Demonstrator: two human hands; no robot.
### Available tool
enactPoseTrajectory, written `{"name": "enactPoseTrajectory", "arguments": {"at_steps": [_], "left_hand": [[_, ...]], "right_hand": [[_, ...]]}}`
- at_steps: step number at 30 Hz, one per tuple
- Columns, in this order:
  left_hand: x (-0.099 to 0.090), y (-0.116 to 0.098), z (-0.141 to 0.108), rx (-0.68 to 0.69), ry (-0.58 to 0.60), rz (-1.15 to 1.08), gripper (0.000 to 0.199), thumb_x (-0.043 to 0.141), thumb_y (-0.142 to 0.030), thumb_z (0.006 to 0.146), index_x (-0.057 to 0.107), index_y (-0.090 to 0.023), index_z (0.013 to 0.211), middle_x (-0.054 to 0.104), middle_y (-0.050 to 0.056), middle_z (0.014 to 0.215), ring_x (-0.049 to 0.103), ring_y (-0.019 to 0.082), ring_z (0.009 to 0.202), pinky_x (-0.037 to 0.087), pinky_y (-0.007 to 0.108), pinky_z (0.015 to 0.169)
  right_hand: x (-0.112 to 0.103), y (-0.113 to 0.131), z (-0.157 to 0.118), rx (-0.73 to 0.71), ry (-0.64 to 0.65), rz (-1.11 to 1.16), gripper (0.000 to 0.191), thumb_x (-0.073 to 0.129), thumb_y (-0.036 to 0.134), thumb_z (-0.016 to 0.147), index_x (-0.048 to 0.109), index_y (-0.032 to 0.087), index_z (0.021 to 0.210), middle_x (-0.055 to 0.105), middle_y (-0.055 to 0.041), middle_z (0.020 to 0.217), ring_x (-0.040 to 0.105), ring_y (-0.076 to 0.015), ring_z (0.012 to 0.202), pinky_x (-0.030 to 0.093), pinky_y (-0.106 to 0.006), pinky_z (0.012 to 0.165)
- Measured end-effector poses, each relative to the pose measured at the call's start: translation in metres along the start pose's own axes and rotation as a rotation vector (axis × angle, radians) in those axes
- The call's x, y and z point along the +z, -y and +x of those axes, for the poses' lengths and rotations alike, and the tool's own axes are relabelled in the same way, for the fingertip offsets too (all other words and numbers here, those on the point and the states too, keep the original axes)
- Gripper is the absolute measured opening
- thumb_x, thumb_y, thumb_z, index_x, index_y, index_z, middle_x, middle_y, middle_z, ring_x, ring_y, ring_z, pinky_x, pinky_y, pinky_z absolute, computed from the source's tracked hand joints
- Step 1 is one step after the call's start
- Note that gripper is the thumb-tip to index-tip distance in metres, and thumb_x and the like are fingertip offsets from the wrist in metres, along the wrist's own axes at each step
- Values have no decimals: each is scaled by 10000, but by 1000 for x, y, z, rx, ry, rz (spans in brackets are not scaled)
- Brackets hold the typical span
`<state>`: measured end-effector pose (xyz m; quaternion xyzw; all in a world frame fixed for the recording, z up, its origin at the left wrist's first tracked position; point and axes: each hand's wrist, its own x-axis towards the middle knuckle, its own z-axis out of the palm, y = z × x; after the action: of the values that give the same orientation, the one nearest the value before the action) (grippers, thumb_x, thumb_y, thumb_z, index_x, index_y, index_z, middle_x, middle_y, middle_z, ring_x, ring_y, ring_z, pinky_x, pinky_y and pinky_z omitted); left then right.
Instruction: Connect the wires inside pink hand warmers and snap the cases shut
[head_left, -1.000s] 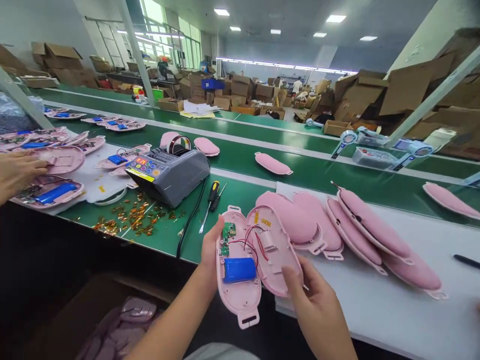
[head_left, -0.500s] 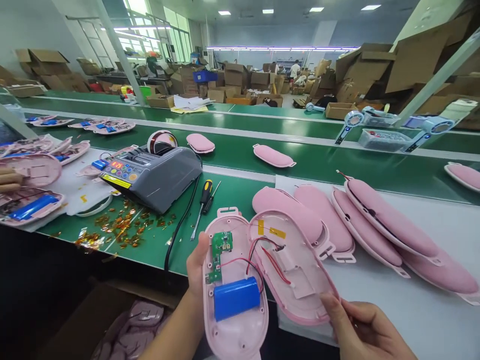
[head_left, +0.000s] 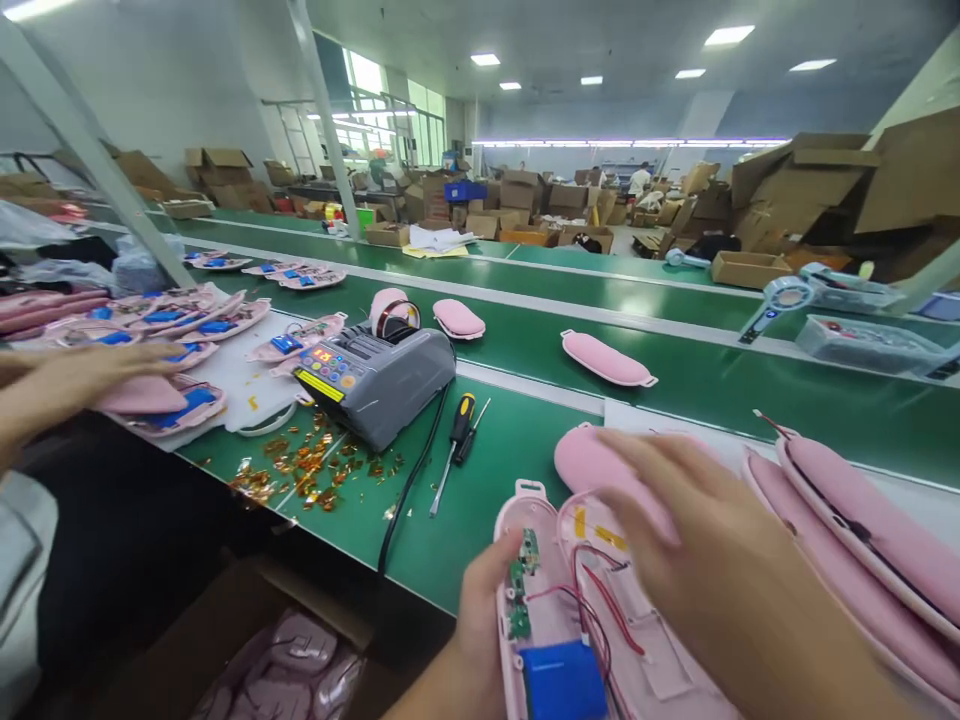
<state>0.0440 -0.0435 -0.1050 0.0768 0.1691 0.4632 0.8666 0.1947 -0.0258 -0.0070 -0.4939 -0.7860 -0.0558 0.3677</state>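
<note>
My left hand [head_left: 484,625] grips the edge of an opened pink plastic shell half [head_left: 511,512], its thumb near the green circuit board [head_left: 519,590]. Inside sits a blue battery pack [head_left: 564,682]. Red and black wires run across to the other pink shell half [head_left: 664,675], which bears strips of amber tape [head_left: 609,537] near its top. My right hand [head_left: 697,540], blurred, hovers over that second half with fingers stretched out and hides part of it. Behind the fingers lies a closed, padded pink case [head_left: 581,460].
A grey tape dispenser [head_left: 382,385], a screwdriver [head_left: 456,440] and amber tape scraps [head_left: 311,465] lie left. Stacked pink cases [head_left: 870,530] stand right. Another person's hand [head_left: 82,385] works among opened shells far left. Below the bench is a box of pink parts [head_left: 285,660].
My right hand has let go of the second shell half and moved up over it. The view has swung left, so things appear farther right and lower.
</note>
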Motion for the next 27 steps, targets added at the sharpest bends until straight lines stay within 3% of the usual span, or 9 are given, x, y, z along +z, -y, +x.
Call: {"name": "enactPoseTrajectory", "arguments": {"at_steps": [2,3,7,12,16,23,27], "left_hand": [[-3,2,4,88,-56,8,275,660,-305,791,750,-100,951,757,98,814,684,319,941,450,410,953],[-5,2,6,128,-77,12,224,685,-246,766,758,-105,924,758,90,793,688,313,930,457,394,945],[-5,-1,10,150,-117,5,134,690,-182,745,773,-104,816,752,92,708,701,315,880,480,383,912],[2,-4,7,48,-170,-44,167,636,-192,781,760,-96,722,732,89,611,719,291,752,513,379,841],[5,-7,6,37,-162,-37,186,610,-171,800,748,-91,704,726,69,585,718,245,704,508,318,827],[14,-5,7,-36,-82,-31,312,565,-281,785,734,-46,901,749,127,708,707,318,842,478,416,896],[19,-10,10,-59,-29,-17,360,551,-245,793,693,-9,1025,754,141,786,697,307,903,454,403,937]], "right_hand": [[34,21,53,-254,536,-150,242,476,79,886,669,219,925,637,-85,938,603,-236,884,486,-360,691],[53,28,72,-355,669,-144,203,550,77,855,673,221,929,639,-71,928,605,-235,882,487,-346,682],[116,25,108,-487,920,-132,155,712,142,786,663,181,928,635,-53,1008,610,-208,908,521,-328,717],[142,-3,108,-467,969,-47,294,630,275,886,564,157,1147,550,-76,1209,591,-192,980,536,-369,802],[148,-7,111,-449,974,-2,275,618,281,895,573,158,1137,546,-79,1222,586,-201,1006,531,-384,823],[148,-8,105,-368,989,3,253,594,290,914,580,152,1125,593,-68,1137,605,-192,971,534,-387,820],[134,-8,110,-254,926,-12,205,605,292,906,604,144,1049,620,-48,1046,618,-170,901,537,-362,787]]}}
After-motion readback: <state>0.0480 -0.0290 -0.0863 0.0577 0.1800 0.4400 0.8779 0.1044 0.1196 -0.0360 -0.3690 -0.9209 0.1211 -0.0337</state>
